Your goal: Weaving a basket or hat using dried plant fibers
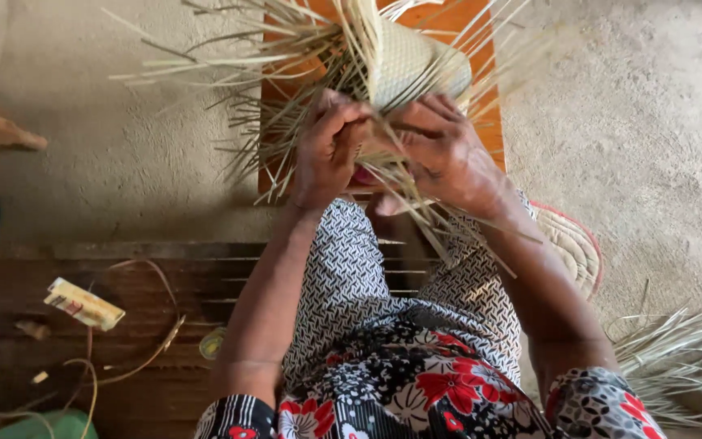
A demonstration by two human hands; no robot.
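Pinching pale straw strands [383, 175] between closed fingers, the left hand [327, 150] and right hand [444, 154] meet just under a half-woven straw hat [412, 65], which sits over an orange board [457, 24], loose ends fanning outward; more straw [676, 349] lies on the floor at right.

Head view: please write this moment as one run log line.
left hand: grips pale straw strips | right hand: grips strips | half-woven pale straw basket: above hands

Rough grey concrete floor [643, 122] lying beyond dark slatted wooden bench [148, 276]; orange wooden board [448, 24] sitting on that floor.
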